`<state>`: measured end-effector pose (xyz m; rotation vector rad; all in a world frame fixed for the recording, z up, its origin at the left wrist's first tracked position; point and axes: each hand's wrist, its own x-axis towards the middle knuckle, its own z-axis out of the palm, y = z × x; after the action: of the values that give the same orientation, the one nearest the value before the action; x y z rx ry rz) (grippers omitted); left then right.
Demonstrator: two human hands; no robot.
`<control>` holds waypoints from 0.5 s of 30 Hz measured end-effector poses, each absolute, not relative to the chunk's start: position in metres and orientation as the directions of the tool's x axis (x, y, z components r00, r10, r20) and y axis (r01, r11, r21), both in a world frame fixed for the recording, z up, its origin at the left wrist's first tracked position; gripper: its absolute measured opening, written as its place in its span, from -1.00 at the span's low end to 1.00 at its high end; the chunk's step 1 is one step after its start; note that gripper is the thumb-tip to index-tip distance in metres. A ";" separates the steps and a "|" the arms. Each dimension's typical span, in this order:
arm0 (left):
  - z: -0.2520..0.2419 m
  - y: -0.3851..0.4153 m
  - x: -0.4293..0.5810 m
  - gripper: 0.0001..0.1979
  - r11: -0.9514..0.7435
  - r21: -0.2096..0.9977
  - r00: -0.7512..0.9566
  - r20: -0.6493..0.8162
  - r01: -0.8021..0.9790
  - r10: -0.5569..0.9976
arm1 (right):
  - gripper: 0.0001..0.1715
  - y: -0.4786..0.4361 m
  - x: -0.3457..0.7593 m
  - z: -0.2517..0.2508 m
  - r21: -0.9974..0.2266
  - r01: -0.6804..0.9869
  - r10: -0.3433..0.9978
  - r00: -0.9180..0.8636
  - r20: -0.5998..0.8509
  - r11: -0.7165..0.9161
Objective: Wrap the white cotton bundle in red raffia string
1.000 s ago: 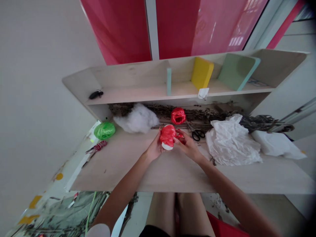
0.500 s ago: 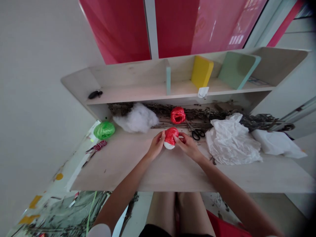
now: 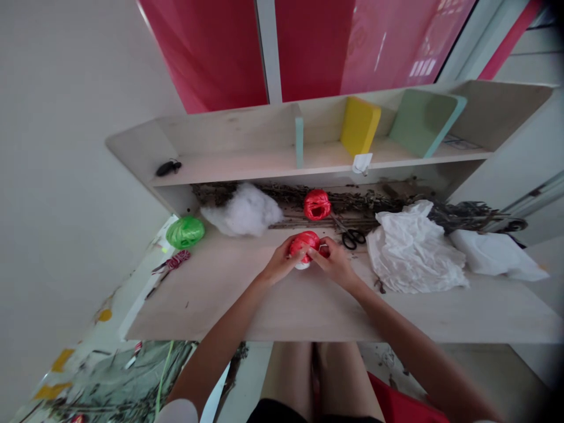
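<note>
Between my hands, above the desk, is a white ball wrapped in red plastic ribbon (image 3: 305,239), its white underside showing at the bottom. My left hand (image 3: 282,259) grips it from the left, with the thumb across its front. On the other side my right hand (image 3: 333,262) holds it too, thumb meeting the left thumb, and a bit of red shows among the right fingers. Just behind lies a roll of red plastic twine (image 3: 317,204) with a hollow middle. Black-handled scissors (image 3: 352,238) rest to the right of it.
White stuffing (image 3: 247,210) and a green twine roll (image 3: 185,232) lie on the left, near a red-and-white cord bundle (image 3: 178,259). Crumpled white paper (image 3: 414,249) and a white bag (image 3: 496,254) are at right. Dried stems (image 3: 282,194) line the back beneath a shelf (image 3: 247,168).
My left thumb has moved across the front of the wrapped ball, towards my right thumb. The ball has turned, so less of its white part shows.
</note>
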<state>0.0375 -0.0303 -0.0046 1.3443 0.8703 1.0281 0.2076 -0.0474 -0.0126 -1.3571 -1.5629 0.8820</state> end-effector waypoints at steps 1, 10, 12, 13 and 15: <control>-0.005 -0.031 0.037 -0.42 -0.048 0.997 0.345 0.068 -0.065 0.936 | -0.55 -0.047 0.207 -0.013 -0.899 0.405 0.985 -0.037 0.167 0.168; -0.002 -0.021 0.035 -0.45 0.104 0.982 0.224 -0.067 -0.156 0.972 | -0.46 -0.040 0.220 -0.007 -0.926 0.323 0.981 -0.077 0.179 0.195; -0.002 -0.018 0.033 -0.45 0.156 0.973 0.209 -0.119 -0.172 0.971 | -0.47 -0.040 0.223 -0.004 -0.936 0.302 0.984 -0.032 0.176 0.178; -0.003 -0.017 0.031 -0.46 0.168 0.971 0.203 -0.132 -0.170 0.970 | -0.49 -0.039 0.224 -0.004 -0.939 0.295 0.984 -0.025 0.176 0.176; -0.003 -0.017 0.029 -0.49 0.166 0.974 0.196 -0.134 -0.155 0.971 | -0.54 -0.039 0.226 -0.003 -0.937 0.295 0.982 -0.034 0.185 0.186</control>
<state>0.0291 -0.0166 -0.0025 1.0574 1.0189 1.0411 0.2265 -0.0387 -0.0032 -1.2753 -1.5138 0.9125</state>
